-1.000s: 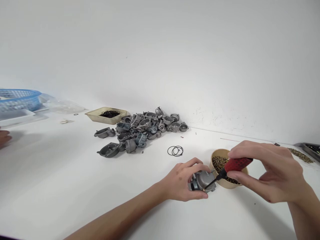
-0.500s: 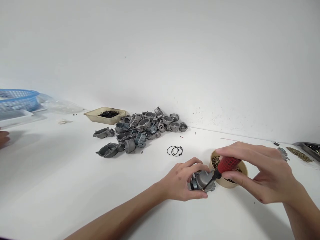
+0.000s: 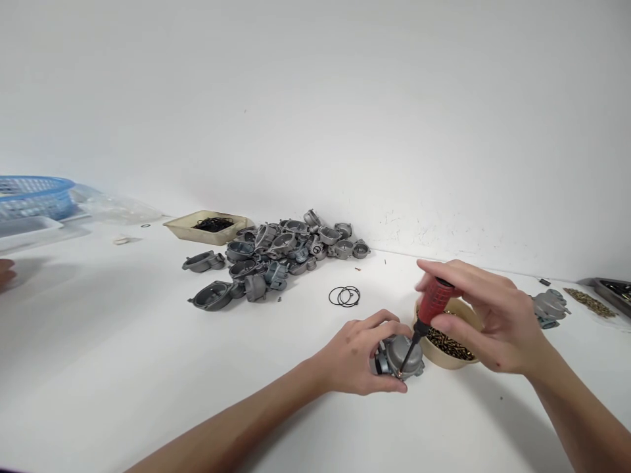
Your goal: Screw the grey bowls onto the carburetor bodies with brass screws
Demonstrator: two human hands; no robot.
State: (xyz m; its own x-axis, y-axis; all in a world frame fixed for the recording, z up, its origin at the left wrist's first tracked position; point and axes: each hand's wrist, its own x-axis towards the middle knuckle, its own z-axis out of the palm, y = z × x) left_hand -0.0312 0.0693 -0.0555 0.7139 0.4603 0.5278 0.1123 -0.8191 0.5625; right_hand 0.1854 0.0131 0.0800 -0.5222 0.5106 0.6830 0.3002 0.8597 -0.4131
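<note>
My left hand (image 3: pixel 357 355) is closed round a small grey metal carburettor part (image 3: pixel 401 355) that rests on the white table (image 3: pixel 148 368). My right hand (image 3: pixel 480 315) grips a red-handled screwdriver (image 3: pixel 428 309), held steeply, its dark tip down on the part's near edge. Just behind the part stands a tan bowl (image 3: pixel 468 315) full of small brass screws, partly hidden by my right hand.
A heap of grey metal covers (image 3: pixel 276 256) lies at mid-table, with a beige tray of black rings (image 3: pixel 210 226) behind it and loose black O-rings (image 3: pixel 345 296) nearer. A blue basket (image 3: pixel 34 196) is far left, another person's hand (image 3: pixel 4 270) at the left edge. Another grey assembled part (image 3: pixel 549 307) and brass screws (image 3: pixel 589 302) lie right.
My right hand has swung the screwdriver from nearly flat to steeply upright over the part and moved left, uncovering the grey part at the right. My left hand has stayed put.
</note>
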